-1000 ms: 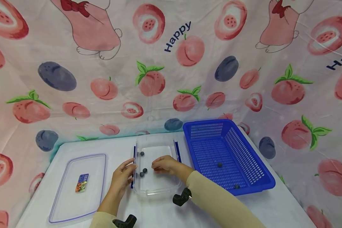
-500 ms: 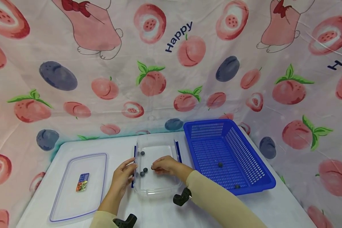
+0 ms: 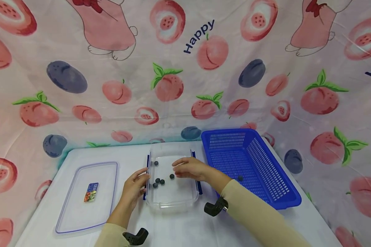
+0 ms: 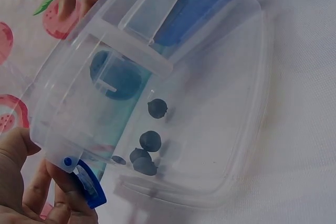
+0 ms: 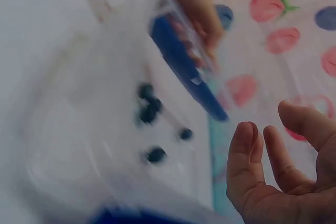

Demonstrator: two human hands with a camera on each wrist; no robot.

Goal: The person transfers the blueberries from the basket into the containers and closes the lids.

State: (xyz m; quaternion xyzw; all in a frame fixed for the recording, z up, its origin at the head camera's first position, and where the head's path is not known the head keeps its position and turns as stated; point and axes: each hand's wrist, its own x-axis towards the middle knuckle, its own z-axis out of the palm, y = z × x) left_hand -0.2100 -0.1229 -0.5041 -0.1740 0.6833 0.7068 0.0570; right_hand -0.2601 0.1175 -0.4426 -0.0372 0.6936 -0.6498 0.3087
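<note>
Clear plastic box (image 3: pixel 173 204), lower centre of frame; my left hand (image 3: pixel 132 188) grips its left edge. My right hand (image 3: pixel 190 168), loose-fingered, holding nothing, hangs over its right side. Narrow gap to basket (image 3: pixel 288 202), right; wider strip to lid (image 3: pixel 90 193), lower left. I count five berries (image 3: pixel 171 176) boxed, one visible in basket.

A white-covered table (image 3: pixel 179 230) bears a lid (image 3: pixel 83 210) (labelled), a clear box (image 3: pixel 173 196) and a blue basket (image 3: pixel 225 164)
</note>
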